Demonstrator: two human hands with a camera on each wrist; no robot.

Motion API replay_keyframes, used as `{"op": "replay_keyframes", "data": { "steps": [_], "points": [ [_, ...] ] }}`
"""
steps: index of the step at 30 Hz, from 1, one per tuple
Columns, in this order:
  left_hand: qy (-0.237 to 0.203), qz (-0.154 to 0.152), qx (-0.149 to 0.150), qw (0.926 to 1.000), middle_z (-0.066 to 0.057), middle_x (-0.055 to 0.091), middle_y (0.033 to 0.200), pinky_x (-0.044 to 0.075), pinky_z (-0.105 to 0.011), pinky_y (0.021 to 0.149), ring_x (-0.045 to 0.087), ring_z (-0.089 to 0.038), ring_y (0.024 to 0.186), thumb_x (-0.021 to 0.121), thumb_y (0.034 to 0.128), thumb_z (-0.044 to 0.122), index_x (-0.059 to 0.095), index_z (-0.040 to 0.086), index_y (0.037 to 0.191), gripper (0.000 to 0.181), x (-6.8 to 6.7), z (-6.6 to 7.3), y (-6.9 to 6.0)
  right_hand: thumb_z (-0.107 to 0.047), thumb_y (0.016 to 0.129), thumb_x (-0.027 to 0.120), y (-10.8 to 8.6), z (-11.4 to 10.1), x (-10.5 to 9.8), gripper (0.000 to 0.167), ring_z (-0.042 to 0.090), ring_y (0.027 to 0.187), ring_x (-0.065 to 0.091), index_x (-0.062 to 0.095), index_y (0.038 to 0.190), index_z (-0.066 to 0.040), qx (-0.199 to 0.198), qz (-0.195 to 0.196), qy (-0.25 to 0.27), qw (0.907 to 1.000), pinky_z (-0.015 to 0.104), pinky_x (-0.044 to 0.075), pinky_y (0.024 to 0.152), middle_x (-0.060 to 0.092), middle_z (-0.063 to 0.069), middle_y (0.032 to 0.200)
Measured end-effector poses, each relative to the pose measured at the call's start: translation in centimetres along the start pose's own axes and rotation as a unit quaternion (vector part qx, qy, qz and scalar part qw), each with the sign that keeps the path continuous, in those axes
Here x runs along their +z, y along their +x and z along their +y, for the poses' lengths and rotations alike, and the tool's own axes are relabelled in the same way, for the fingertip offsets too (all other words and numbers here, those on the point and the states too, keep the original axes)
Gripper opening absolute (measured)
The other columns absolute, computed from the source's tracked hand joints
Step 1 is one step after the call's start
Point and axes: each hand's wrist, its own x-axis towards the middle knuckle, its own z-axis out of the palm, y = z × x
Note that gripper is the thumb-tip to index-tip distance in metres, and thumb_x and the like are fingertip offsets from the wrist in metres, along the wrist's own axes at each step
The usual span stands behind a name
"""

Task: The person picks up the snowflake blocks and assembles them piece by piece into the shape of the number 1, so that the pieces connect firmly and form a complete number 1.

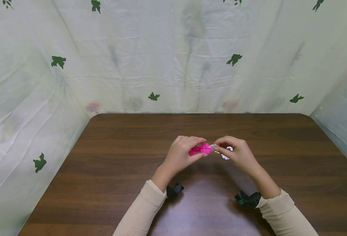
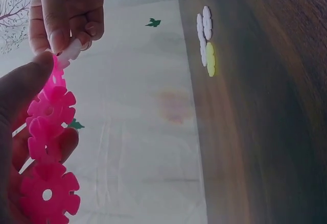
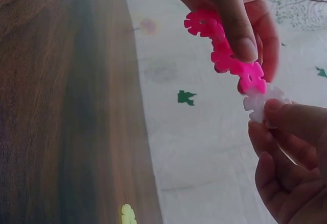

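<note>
The left hand (image 1: 183, 151) makes a grip with thumb and fingers on a chain of pink flower-shaped discs (image 2: 61, 106); the chain is inside this grip, and in the left wrist view its lower disc hangs beneath the fingers. Opposite to it, the right hand (image 1: 240, 153) is pinching a white disc (image 3: 257, 104) between the thumb and a finger. This white disc is between the two grips and touches the end pink disc at its edge; how deep it sits there, I cannot tell. Under the right grip, on the brown desk (image 1: 117, 157), lie two white pieces (image 2: 207, 22) and one yellow piece (image 2: 211, 59), close beside one another. Behind both grips, past the far edge of the desk, hangs a pale cloth (image 1: 161, 49) with green bird-like shapes.
</note>
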Motion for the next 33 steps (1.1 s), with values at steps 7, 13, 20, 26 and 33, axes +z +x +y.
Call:
{"op": "replay_keyframes", "data": {
  "steps": [7,13,20,26,33],
  "points": [
    [0.016,-0.011,0.017,0.9997,0.004,0.065,0.092,0.036,-0.028,0.08,0.058,-0.007,0.08,0.077,0.0705,0.028,0.066,0.012,0.102,0.037,0.1,0.2,0.0,-0.002,0.075,0.07,-0.4,2.6,0.6,0.016,0.017,0.055,0.053,0.066,0.09,-0.006,0.061,-0.011,0.028,0.9977,0.024,0.043,0.045,0.063,0.0,0.077],
    [0.025,-0.015,0.027,0.9992,0.004,0.065,0.092,0.037,-0.028,0.078,0.057,-0.006,0.078,0.077,0.0708,0.029,0.065,0.012,0.102,0.037,0.3,0.5,0.0,-0.003,0.076,0.069,-0.4,2.8,1.1,0.017,0.017,0.065,0.057,0.065,0.092,-0.003,0.064,-0.02,0.065,0.9957,0.025,0.046,0.053,0.063,0.004,0.079],
    [0.045,-0.014,0.026,0.9985,0.004,0.064,0.09,0.038,-0.027,0.074,0.057,-0.007,0.079,0.075,0.0724,0.03,0.065,0.013,0.1,0.034,0.6,0.5,-0.1,0.005,0.076,0.066,-0.3,2.4,1.3,0.019,0.026,0.068,0.061,0.062,0.095,0.007,0.119,-0.037,0.142,0.9819,0.029,0.051,0.063,0.062,0.016,0.084],
    [0.048,-0.007,0.022,0.9986,0.004,0.064,0.088,0.039,-0.024,0.068,0.058,-0.007,0.078,0.075,0.0734,0.029,0.067,0.013,0.098,0.031,0.5,0.5,-0.1,0.009,0.076,0.064,0.0,0.3,1.0,0.019,0.019,0.07,0.06,0.06,0.095,0.01,0.12,-0.043,0.132,0.9831,0.026,0.05,0.063,0.061,0.019,0.085],
    [0.046,0.001,0.015,0.9988,0.004,0.064,0.086,0.038,-0.022,0.062,0.056,-0.007,0.075,0.075,0.0731,0.029,0.067,0.012,0.098,0.031,0.3,0.4,-0.1,0.006,0.076,0.067,0.1,-0.8,0.0,0.03,0.019,0.079,0.056,0.057,0.104,0.006,0.097,-0.036,0.086,0.9909,0.025,0.047,0.06,0.06,0.017,0.096]
  ]
}}
